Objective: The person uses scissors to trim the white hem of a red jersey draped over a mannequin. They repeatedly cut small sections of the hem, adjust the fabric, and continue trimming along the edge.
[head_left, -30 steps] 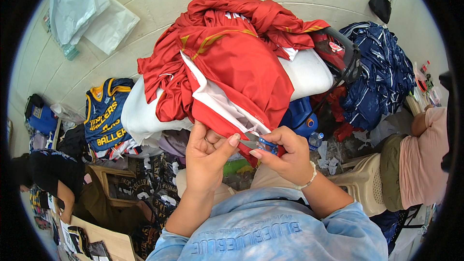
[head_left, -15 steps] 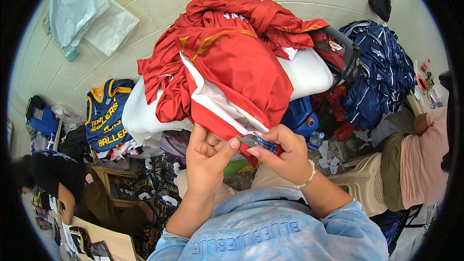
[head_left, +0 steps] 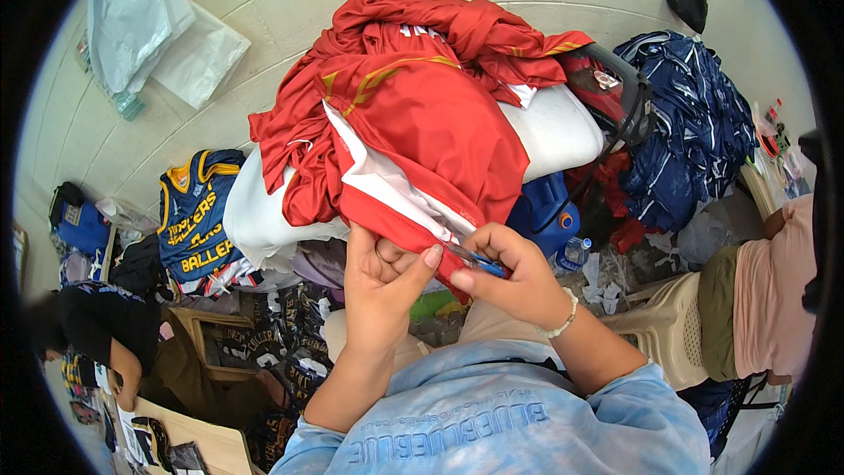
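A heap of red jerseys (head_left: 431, 132) with yellow trim and white undersides is draped over a white padded board in front of me. My left hand (head_left: 382, 280) pinches the near hem of the lowest red garment between thumb and fingers. In my right hand (head_left: 514, 277), thumb and fingers are closed round small blue-handled thread snips (head_left: 488, 266). Their tip points left, at the hem close beside my left thumb. Whether the blades touch a thread is too small to make out.
The white padded board (head_left: 554, 132) carries the heap. Navy garments (head_left: 686, 123) are piled at right, a navy-and-yellow jersey (head_left: 198, 220) hangs at left. A blue jug (head_left: 541, 215), a water bottle (head_left: 574, 253) and a beige plastic stool (head_left: 659, 325) stand at right. People sit on both sides.
The snips have turned in my right hand and their tip sits closer against the hem. My right hand has shifted slightly to the left, while my left hand keeps its pinch.
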`<act>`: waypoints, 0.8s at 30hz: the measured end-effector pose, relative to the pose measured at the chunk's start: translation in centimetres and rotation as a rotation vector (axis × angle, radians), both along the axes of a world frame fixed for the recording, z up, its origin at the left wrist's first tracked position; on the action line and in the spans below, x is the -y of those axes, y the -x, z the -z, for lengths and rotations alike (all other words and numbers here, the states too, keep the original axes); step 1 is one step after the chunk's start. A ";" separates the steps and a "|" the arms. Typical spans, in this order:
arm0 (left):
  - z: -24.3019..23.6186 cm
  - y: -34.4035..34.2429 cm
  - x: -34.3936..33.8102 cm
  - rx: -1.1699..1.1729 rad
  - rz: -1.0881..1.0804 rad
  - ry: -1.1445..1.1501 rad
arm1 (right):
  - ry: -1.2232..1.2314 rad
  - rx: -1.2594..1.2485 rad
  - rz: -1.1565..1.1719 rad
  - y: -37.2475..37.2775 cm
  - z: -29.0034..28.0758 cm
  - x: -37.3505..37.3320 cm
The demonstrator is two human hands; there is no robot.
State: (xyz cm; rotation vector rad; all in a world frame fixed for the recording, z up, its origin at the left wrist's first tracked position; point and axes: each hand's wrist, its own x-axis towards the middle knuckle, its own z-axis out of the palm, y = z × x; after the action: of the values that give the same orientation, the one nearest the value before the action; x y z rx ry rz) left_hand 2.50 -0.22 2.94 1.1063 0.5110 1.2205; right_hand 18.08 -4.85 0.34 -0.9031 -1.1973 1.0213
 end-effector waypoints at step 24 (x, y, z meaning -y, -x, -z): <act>-0.9 1.1 -1.2 0.025 0.006 0.018 | -0.133 0.394 0.167 -0.8 -0.3 1.4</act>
State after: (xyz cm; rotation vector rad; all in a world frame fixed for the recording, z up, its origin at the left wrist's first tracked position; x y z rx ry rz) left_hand 1.39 0.95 3.81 1.0748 0.4982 1.2208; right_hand 18.92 -6.24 0.64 -1.1108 -1.4701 0.6373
